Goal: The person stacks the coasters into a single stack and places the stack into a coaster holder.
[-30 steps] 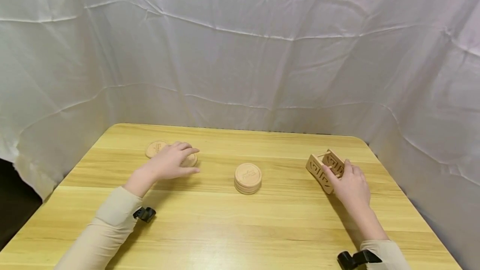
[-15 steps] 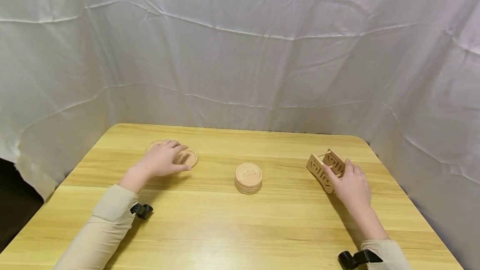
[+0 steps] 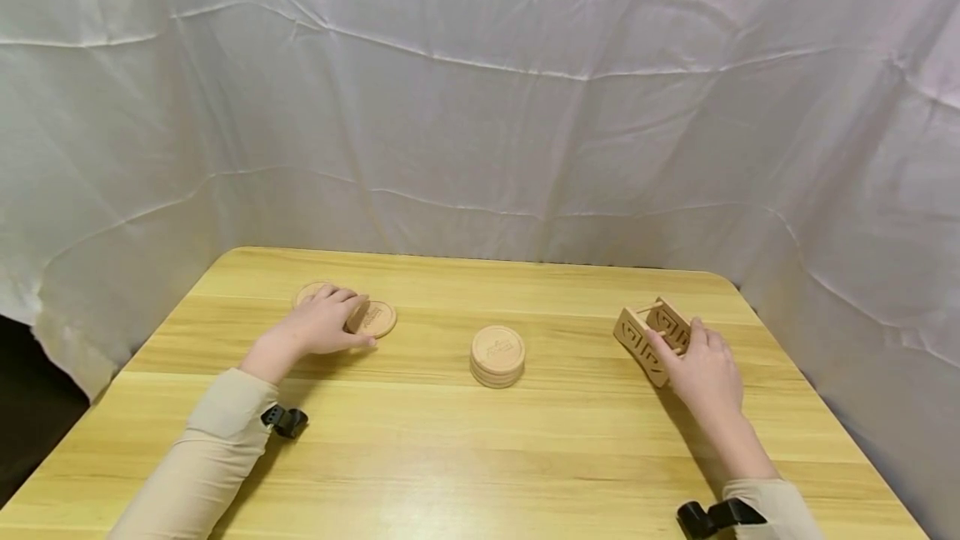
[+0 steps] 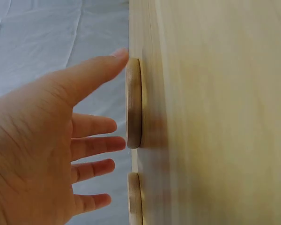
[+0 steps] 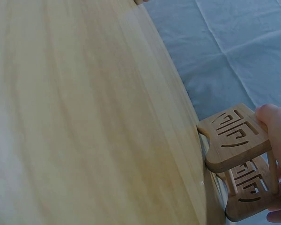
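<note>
Biggest thing here is the pale, creased curtain (image 3: 480,123) hanging round the back and sides. In front of it is a light wood-grain table (image 3: 480,457), and two beige sleeves (image 3: 198,457) reach in over it from the near edge.

The left hand (image 3: 318,330) is over on the left side, palm down, thumb well away from the fingers, and those are pretty much straight. It's got hold of nothing: in the left wrist view the thumb tip and fingertips are right by a disc's rim, can't tell if they're touching. The right hand (image 3: 707,377) has a proper grip on the wooden holder (image 3: 637,344) at the table's right side, thumb on one panel and fingers round at the other. Two panels with cut-out fretwork, joined by round bars, no lettering I can spot on it.

Near the middle there's a neat stack of discs (image 3: 498,361), then two loose ones lying flat by the left hand: the nearer disc (image 3: 378,321) and the farther disc (image 3: 304,294), partly covered. The top faces have engraved marks like writing, but they're way too small to read
</note>
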Demonstrator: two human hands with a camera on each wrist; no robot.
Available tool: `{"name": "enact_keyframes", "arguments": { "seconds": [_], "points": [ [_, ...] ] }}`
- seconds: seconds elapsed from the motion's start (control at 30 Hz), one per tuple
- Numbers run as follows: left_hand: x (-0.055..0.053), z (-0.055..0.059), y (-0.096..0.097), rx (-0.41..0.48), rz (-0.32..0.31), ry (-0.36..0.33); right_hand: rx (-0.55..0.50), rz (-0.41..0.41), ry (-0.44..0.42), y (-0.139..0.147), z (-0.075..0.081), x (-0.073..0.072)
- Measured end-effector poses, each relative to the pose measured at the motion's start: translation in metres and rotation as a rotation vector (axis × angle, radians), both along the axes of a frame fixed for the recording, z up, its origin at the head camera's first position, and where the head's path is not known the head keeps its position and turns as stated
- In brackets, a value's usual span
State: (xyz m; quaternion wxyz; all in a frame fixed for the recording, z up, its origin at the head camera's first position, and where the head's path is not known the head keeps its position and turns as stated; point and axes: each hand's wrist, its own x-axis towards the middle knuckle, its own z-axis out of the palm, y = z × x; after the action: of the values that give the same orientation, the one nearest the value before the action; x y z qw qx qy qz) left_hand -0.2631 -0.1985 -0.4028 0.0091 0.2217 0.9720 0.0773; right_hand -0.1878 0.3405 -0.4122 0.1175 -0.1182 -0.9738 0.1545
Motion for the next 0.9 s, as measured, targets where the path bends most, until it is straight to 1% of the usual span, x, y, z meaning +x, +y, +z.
{"name": "enact_keyframes", "arguments": {
  "seconds": [0.13, 0.2, 0.5, 0.9],
  "points": [
    [-0.0001, -0.0005, -0.0004, 0.004, 0.004, -0.058, 0.0, -0.001, -0.004, -0.0015, 0.0009, -0.0003],
    [0.0002, -0.0005, -0.0003, 0.001, 0.011, -0.075, 0.001, 0.0, -0.003, -0.0023, 0.0012, -0.0005],
    [-0.0008, -0.0032, 0.0011, -0.008, 0.016, -0.079, 0.001, 0.008, 0.005, -0.0031, 0.0005, -0.0022],
    [0.0015, -0.002, 0.008, -0.018, 0.02, -0.083, 0.001, 0.006, 0.019, -0.0038, 0.001, -0.0019]
  ]
}}
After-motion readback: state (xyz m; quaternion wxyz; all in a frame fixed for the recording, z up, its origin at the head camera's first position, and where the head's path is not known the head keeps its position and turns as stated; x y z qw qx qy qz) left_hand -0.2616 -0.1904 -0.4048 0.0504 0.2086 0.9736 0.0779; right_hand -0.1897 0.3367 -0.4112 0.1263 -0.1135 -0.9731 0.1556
